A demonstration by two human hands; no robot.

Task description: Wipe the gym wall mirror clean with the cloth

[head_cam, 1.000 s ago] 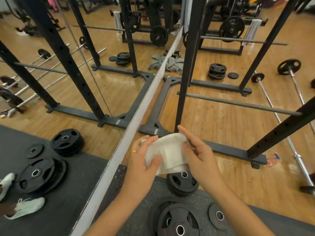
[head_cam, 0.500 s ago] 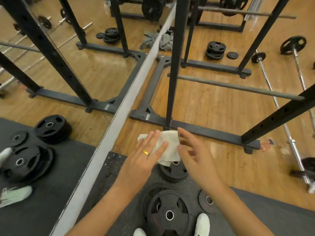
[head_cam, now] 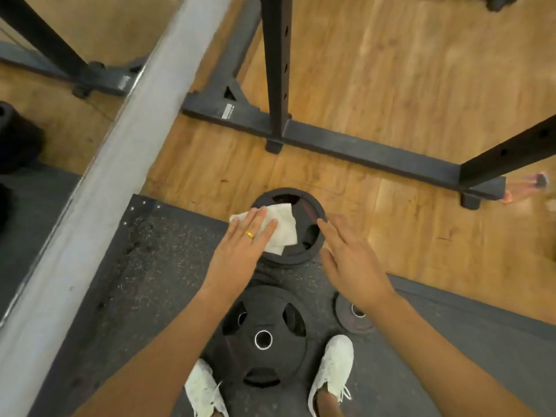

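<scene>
My left grip (head_cam: 240, 245) is released, fingers straight (a gold ring on one), and rests flat on the folded white cloth (head_cam: 284, 227). The cloth lies on a round black rubber weight plate (head_cam: 311, 210) at the edge of the speckled dark floor mat (head_cam: 156, 266). My right grip (head_cam: 352, 260), also released and holding nothing, hovers just beside the plate's right rim. The gym wall mirror (head_cam: 99, 34) stands to my left, above a grey ledge (head_cam: 126, 139).

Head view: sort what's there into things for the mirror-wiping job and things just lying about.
For the job: cloth, under the straight fingers of the left hand; right hand, open beside it; mirror at left.
Lying about: far weight plate; big weight plate; small weight plate; rack frame.
</scene>
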